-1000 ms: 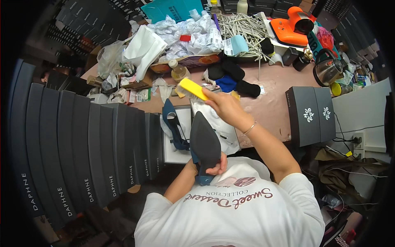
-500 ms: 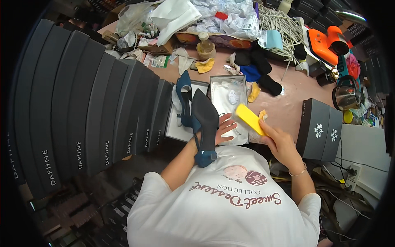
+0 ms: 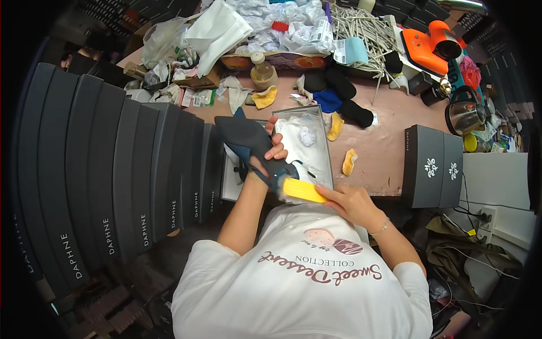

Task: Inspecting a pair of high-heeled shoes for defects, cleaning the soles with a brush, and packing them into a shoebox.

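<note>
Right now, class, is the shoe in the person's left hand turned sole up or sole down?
Up: the left hand holds the shoe with its dark sole facing the camera above.

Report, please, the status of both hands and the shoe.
Left hand holding dark blue shoe, sole showing. Right hand gripping yellow brush at heel end. Nothing seen between brush and shoe.

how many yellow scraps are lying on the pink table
3: the first scrap near the bottle, the second scrap right of the open box, the third scrap nearest the right hand. Others may be hidden.
</note>
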Available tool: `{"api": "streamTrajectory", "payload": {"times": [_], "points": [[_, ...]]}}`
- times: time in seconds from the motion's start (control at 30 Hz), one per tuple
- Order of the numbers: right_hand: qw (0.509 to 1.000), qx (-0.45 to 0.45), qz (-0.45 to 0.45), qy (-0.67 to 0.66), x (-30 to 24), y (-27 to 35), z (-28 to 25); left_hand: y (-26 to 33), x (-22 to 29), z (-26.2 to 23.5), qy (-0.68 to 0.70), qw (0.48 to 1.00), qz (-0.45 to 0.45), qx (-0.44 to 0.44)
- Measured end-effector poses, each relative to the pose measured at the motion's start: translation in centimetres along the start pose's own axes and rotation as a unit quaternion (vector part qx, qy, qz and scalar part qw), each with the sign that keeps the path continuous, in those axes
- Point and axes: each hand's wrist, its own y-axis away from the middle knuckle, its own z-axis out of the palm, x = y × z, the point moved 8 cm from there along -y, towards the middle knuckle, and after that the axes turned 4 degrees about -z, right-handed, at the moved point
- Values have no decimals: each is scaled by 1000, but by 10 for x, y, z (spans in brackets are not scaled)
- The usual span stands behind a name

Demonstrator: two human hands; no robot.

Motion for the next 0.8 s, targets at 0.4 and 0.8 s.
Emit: {"api": "streamTrajectory", "payload": {"times": [0.4,0.8], "points": [[981,25,174,-78,114,47,-5,38,21,8,-81,986,15,146],[949,-2,-70,306,139,-141,111,133,-42,-24,-292,775,68,557]]}}
